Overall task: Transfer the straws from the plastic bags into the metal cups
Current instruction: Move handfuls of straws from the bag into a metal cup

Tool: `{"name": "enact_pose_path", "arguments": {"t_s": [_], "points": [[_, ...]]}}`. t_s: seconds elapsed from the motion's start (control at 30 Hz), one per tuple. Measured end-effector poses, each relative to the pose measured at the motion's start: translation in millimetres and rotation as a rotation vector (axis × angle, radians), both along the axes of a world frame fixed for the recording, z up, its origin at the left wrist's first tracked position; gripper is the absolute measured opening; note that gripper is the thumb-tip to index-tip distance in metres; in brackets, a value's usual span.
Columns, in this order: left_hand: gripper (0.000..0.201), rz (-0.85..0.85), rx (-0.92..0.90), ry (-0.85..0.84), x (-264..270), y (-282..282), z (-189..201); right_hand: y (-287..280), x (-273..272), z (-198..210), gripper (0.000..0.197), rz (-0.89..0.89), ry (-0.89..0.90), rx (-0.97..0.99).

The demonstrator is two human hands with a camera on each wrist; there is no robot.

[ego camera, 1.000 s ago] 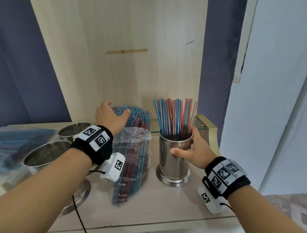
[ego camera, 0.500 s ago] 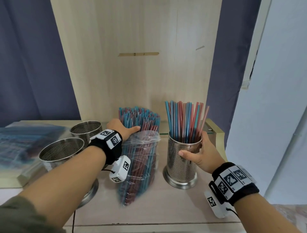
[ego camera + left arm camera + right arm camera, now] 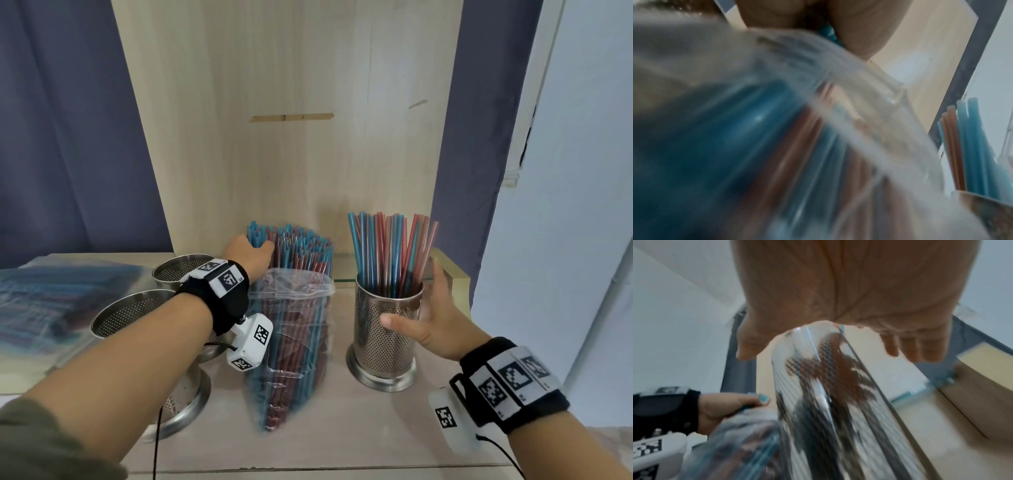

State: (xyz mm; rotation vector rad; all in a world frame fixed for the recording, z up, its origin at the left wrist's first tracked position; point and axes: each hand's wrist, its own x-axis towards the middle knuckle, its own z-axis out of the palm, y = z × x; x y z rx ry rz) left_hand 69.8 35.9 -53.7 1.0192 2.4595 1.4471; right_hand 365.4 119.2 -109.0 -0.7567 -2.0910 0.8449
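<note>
A clear plastic bag (image 3: 291,346) stands upright on the table, and blue and red straws (image 3: 305,246) stick out of its top. My left hand (image 3: 251,253) grips several of these straws at the bundle's left edge; in the right wrist view its thumb and fingers (image 3: 748,402) curl round blue straw ends. A perforated metal cup (image 3: 387,339) to the right holds more straws (image 3: 390,253). My right hand (image 3: 416,298) is beside that cup with straight, spread fingers, thumb in front, fingers behind the rim. The left wrist view is a blur of the bag (image 3: 818,84).
Two empty perforated metal cups (image 3: 133,315) (image 3: 178,270) stand left of the bag. A second bag of straws (image 3: 51,301) lies flat at far left. A wooden panel (image 3: 291,137) rises close behind. The table's front edge (image 3: 342,467) is near.
My right hand has let go of the cup and opened its fingers. My left hand has slid to the left side of the straw tops and closed on them.
</note>
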Motion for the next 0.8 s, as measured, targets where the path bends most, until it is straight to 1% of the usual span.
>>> {"name": "enact_pose_path", "arguments": {"t_s": [0.07, 0.1, 0.13, 0.17, 0.2, 0.23, 0.27, 0.3, 0.33, 0.37, 0.43, 0.5, 0.57, 0.6, 0.7, 0.73, 0.8], "points": [[0.040, -0.006, 0.037, -0.026, 1.3, -1.0, 6.5, -12.3, -0.9, 17.6, 0.142, -0.223, -0.054, 0.166], [0.039, -0.012, 0.061, -0.052, 0.8, -1.2, 9.2, -24.3, -2.2, 29.5, 0.141, -0.318, -0.048, 0.263], [0.037, -0.021, 0.083, -0.078, 1.1, -1.5, 11.7, -37.6, -4.9, 41.6, 0.135, -0.353, 0.000, 0.372], [0.034, -0.028, 0.097, -0.095, 0.8, -1.7, 13.4, -52.8, -10.4, 55.2, 0.124, -0.316, 0.056, 0.458], [0.031, -0.039, 0.113, -0.096, 0.3, -1.9, 14.4, -66.6, -18.3, 66.7, 0.109, -0.220, 0.077, 0.487], [0.028, -0.050, 0.136, -0.103, -0.7, -1.1, 14.6, -78.6, -29.5, 74.6, 0.094, -0.101, 0.061, 0.481], [0.026, -0.060, 0.168, -0.113, -1.7, -0.3, 14.4, -85.5, -42.7, 77.8, 0.078, 0.009, -0.005, 0.442], [0.025, -0.065, 0.200, -0.121, -2.3, 0.2, 14.0, -91.4, -57.5, 79.9, 0.064, 0.084, -0.105, 0.384], [0.025, -0.068, 0.227, -0.122, -2.7, 0.3, 13.4, -93.4, -73.5, 79.7, 0.053, 0.103, -0.199, 0.323], [0.025, -0.072, 0.240, -0.121, -3.2, 0.7, 12.5, -92.2, -90.4, 77.7, 0.045, 0.075, -0.264, 0.245], [0.024, -0.084, 0.256, -0.126, -3.9, 0.5, 11.5, -85.7, -119.4, 70.7, 0.032, -0.046, -0.347, 0.061], [0.024, -0.093, 0.278, -0.130, -4.5, -0.3, 12.4, -77.2, -140.1, 62.9, 0.024, -0.155, -0.377, -0.008], [0.026, -0.114, 0.315, -0.127, -5.3, -1.1, 17.1, -71.5, -152.2, 57.0, 0.019, -0.252, -0.332, -0.024], [0.027, -0.125, 0.338, -0.123, -6.5, -1.1, 20.2, -69.7, -156.1, 54.7, 0.022, -0.295, -0.299, -0.042], [0.025, -0.184, 0.407, -0.101, -7.1, -3.2, 32.7, -59.4, -167.6, 45.5, 0.049, -0.380, -0.281, -0.110], [0.023, -0.204, 0.431, -0.085, -8.2, -3.7, 36.3, -55.6, -170.7, 43.4, 0.054, -0.388, -0.290, -0.117], [0.022, -0.232, 0.479, -0.063, -10.5, -5.8, 42.3, -48.9, -175.8, 41.3, 0.055, -0.391, -0.290, -0.120]]}}
